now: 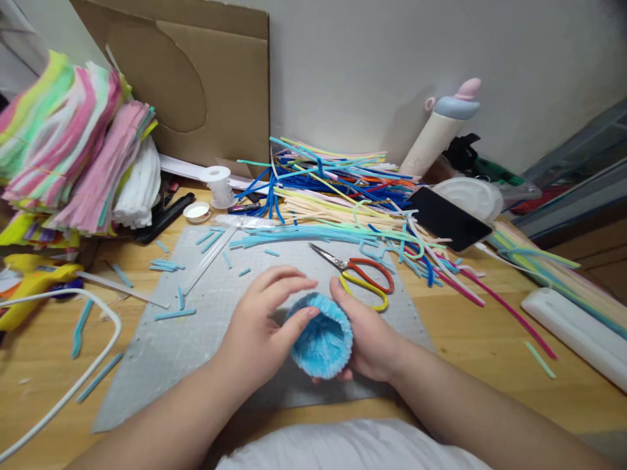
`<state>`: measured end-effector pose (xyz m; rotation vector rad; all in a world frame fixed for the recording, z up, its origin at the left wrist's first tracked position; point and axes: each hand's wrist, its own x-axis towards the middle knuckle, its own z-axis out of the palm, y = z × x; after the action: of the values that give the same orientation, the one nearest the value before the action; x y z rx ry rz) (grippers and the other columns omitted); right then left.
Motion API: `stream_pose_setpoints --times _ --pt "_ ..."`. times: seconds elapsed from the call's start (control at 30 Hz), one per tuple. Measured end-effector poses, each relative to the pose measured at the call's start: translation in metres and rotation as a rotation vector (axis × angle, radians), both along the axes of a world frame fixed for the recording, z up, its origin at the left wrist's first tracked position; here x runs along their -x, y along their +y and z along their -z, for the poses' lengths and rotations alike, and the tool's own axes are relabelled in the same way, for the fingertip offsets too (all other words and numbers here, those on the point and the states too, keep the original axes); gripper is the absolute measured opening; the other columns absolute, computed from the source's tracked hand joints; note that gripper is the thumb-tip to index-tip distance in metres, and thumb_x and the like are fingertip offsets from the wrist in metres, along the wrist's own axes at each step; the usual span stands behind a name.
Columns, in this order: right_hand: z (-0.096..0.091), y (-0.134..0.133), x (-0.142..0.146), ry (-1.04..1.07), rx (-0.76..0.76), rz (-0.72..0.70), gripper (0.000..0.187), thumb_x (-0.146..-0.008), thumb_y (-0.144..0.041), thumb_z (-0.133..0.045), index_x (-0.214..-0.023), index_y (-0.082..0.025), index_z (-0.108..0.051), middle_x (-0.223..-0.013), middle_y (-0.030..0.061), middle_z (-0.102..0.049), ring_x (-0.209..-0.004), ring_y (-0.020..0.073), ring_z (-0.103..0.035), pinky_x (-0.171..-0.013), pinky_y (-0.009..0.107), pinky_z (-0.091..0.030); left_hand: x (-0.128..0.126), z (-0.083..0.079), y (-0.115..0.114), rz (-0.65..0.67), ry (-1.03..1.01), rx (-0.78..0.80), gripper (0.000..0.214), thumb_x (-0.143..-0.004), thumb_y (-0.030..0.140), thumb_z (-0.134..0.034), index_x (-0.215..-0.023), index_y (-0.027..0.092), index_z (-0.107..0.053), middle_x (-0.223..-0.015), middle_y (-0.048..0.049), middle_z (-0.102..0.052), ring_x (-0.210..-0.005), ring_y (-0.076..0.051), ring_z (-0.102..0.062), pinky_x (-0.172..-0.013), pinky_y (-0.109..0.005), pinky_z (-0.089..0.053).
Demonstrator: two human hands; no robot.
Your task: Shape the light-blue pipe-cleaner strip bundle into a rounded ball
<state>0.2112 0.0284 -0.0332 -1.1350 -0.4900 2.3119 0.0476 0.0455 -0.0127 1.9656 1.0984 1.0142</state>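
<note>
A small blue fuzzy cup (323, 349), which looks made of pipe cleaners, is tilted so that its hollow inside faces me. My right hand (369, 336) wraps round its right side and underneath, with fingertips showing below. At the cup's upper left, my left hand (267, 320) has its thumb over the rim. The other left fingers stretch out above the rim, apart from the thumb. Just beyond the cup, scissors (350, 266) with one red and one yellow handle lie on the grey cutting mat (142, 372).
Cut blue pipe cleaner pieces (175, 314) are scattered left. Behind lies a colourful pile of pipe cleaners (333, 189). A yellow glue gun (34, 281) with a white cord (110, 339) is at left. A phone (448, 219) and white power strip (578, 326) are at right.
</note>
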Motion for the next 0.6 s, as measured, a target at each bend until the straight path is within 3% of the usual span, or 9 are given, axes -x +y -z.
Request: stream_pose_setpoints --times 0.07,0.17,0.3,0.4,0.6 --pt "-0.001 -0.002 0.0 0.03 0.012 0.0 0.071 -0.087 -0.069 -0.022 -0.094 -0.011 -0.063 -0.045 0.0013 -0.053 -0.031 0.0125 -0.048 -0.021 0.017 -0.03 0.0 0.002 0.002 0.035 0.053 0.027 0.013 -0.082 0.021 -0.062 -0.092 0.021 -0.07 -0.092 -0.0039 -0.068 -0.085 -0.016 -0.061 -0.073 -0.026 -0.048" --pt "-0.002 -0.003 0.0 0.077 -0.137 0.137 0.058 -0.087 -0.065 -0.034 -0.109 -0.017 -0.06 -0.059 0.001 -0.059 -0.037 0.0122 -0.052 -0.025 0.019 -0.039 -0.001 0.007 0.002 -0.087 0.108 0.064 0.009 -0.082 0.023 -0.061 -0.083 0.019 -0.069 -0.076 -0.0016 -0.067 -0.069 -0.013 -0.06 -0.06 -0.024 -0.046" --pt "-0.004 -0.004 -0.002 0.057 -0.312 0.262 0.047 -0.081 -0.049 -0.062 -0.119 -0.024 -0.054 -0.086 0.0027 -0.064 -0.064 0.0142 -0.062 -0.049 0.024 -0.053 -0.001 0.011 0.002 -0.205 0.153 0.077 0.011 -0.081 0.026 -0.061 -0.076 0.018 -0.067 -0.072 -0.0013 -0.066 -0.065 -0.013 -0.06 -0.056 -0.024 -0.046" --pt "-0.004 -0.006 -0.002 0.072 -0.305 0.305 0.049 -0.079 -0.039 -0.068 -0.123 -0.024 -0.053 -0.092 0.0028 -0.065 -0.075 0.0119 -0.061 -0.066 0.023 -0.052 0.0 0.013 0.002 -0.201 0.177 0.057 0.01 -0.081 0.025 -0.061 -0.076 0.018 -0.067 -0.073 -0.001 -0.067 -0.066 -0.013 -0.061 -0.059 -0.024 -0.047" --pt "-0.002 -0.011 -0.002 0.054 -0.452 0.218 0.063 -0.072 -0.025 -0.075 -0.129 -0.028 -0.048 -0.113 0.0028 -0.06 -0.094 0.0143 -0.059 -0.078 0.025 -0.047 0.004 0.014 0.004 -0.135 0.26 -0.112 0.009 -0.078 0.01 -0.059 -0.075 0.017 -0.063 -0.073 -0.0007 -0.065 -0.071 -0.014 -0.061 -0.064 -0.025 -0.045"
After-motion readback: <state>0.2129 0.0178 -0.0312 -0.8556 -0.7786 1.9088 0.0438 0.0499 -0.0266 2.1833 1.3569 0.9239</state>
